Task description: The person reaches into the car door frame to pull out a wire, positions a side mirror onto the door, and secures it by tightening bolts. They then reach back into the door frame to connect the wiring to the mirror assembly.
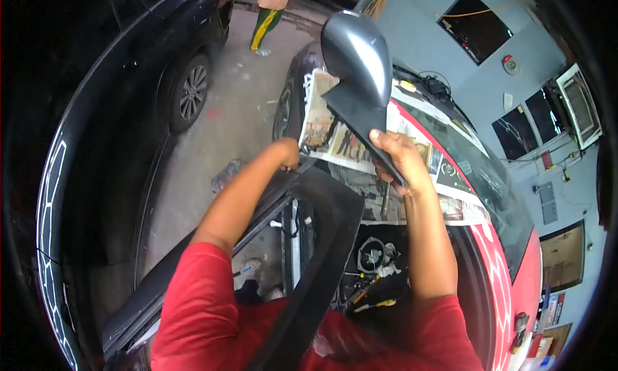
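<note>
In the head view my right hand [404, 157] grips the black base of a car side mirror [358, 52], thumb on the near face. The mirror is raised, its silver-grey housing uppermost. My left hand [290, 154] is at the front upper corner of a dark car door [331, 200], beside the window frame. Its fingers are curled there, mostly hidden, and what they hold cannot be made out. A white connector on a wire [277, 224] shows through the window opening. Newspaper sheets [344, 139] cover part of the red car behind the mirror.
A black car [122, 68] stands along the left. Another person's leg [265, 29] is in the aisle at the top. Tools [364, 290] lie low in front of me, by a round speaker-like part [371, 254]. The red car's windshield [470, 152] is at right.
</note>
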